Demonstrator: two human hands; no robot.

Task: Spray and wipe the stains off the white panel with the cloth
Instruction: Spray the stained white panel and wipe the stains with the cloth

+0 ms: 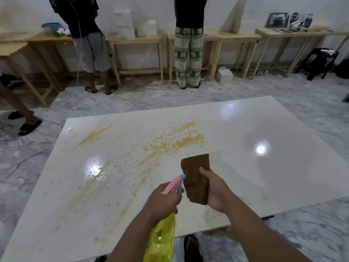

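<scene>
We grip the light spray bottle [160, 237] in our left hand [162, 199] and pinch the limp cloth [196, 178] in our right hand [217, 193] over the panel's [264, 129] near edge.

marble floor [283, 103] — stained white panel [264, 176] flat on it

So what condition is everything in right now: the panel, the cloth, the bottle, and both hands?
white panel: lying flat on the floor, glossy, yellow-brown stains across its left and middle
cloth: brown, held above the panel
spray bottle: yellow, held, nozzle toward the panel
left hand: gripping the spray bottle
right hand: gripping the cloth
</scene>
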